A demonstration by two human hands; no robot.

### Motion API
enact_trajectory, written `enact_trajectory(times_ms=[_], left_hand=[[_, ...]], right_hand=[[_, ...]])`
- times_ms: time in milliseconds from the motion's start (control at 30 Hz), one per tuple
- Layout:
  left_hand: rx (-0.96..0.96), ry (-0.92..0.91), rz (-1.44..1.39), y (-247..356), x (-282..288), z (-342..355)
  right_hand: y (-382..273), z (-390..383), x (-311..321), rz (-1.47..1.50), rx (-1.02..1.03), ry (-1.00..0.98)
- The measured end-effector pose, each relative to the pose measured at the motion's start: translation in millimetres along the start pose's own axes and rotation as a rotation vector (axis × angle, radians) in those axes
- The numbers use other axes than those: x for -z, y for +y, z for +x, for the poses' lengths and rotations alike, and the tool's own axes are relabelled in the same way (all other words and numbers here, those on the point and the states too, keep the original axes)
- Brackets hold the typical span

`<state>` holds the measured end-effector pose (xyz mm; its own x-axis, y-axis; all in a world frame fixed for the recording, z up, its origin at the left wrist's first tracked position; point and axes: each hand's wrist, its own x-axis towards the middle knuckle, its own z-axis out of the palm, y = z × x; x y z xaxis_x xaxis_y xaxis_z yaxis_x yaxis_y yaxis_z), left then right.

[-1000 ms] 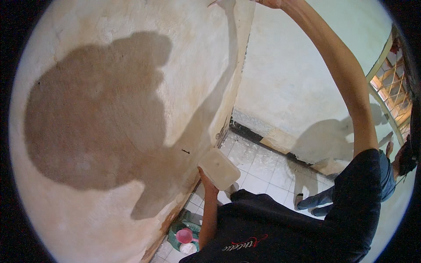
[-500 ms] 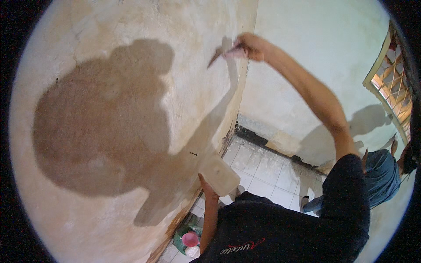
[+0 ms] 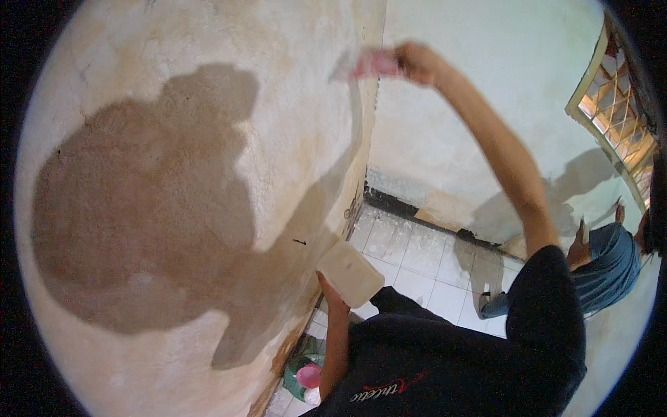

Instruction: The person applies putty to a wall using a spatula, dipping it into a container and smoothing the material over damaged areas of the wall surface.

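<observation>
My right hand [image 3: 417,64] is raised near the stained plaster wall [image 3: 139,48], closed on a scraper [image 3: 372,64] with a pinkish handle and a greyish blade, blurred by motion; whether the blade touches the wall I cannot tell. Low in front of me, my left hand [image 3: 331,288] grips a pale, translucent rectangular plastic container [image 3: 353,273] beside that wall. A large shadow of my head and arms falls across the plaster.
A co-worker [image 3: 604,267] in grey-blue stands at the right wall, hands raised, below a grilled window [image 3: 611,111]. White floor tiles [image 3: 417,278] meet a dark skirting [image 3: 438,226]. A green sack [image 3: 295,372], pink dipper [image 3: 308,376] and white item [image 3: 312,395] lie at lower left.
My right arm has come down from the top edge into view with the scraper, which has since swung slightly upward and turned. My left hand keeps the container. The co-worker has shifted slightly.
</observation>
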<state>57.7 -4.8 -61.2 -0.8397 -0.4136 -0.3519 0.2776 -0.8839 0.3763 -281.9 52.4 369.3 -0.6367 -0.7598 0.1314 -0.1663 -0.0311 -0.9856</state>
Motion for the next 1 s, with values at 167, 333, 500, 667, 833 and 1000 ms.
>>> enact_trajectory(times_ms=[167, 333, 500, 667, 833, 1000], left_hand=[[-0.065, -0.318, -0.012, -17.3, 4.0, 23.1], [0.046, 0.143, 0.110, -15.1, -16.5, 25.0], [0.046, 0.061, 0.038, -21.3, -5.4, 39.8], [0.100, -0.070, 0.004, -28.3, -28.5, 73.4], [0.195, -0.153, -0.023, -48.4, -48.3, 111.2], [0.190, -0.157, 0.017, -45.8, -54.4, 112.6]], right_hand=[[227.2, 29.7, 55.2, 0.331, -0.407, 0.145], [293.1, 63.0, 39.9, 0.467, -0.389, 0.243], [159.0, 96.3, 27.0, 0.412, -0.214, 0.189], [15.4, 143.2, 77.9, 0.167, -0.008, 0.167], [-123.3, 177.0, 149.6, 0.155, 0.118, 0.062], [-151.4, 115.9, 119.0, 0.197, 0.170, 0.240]])
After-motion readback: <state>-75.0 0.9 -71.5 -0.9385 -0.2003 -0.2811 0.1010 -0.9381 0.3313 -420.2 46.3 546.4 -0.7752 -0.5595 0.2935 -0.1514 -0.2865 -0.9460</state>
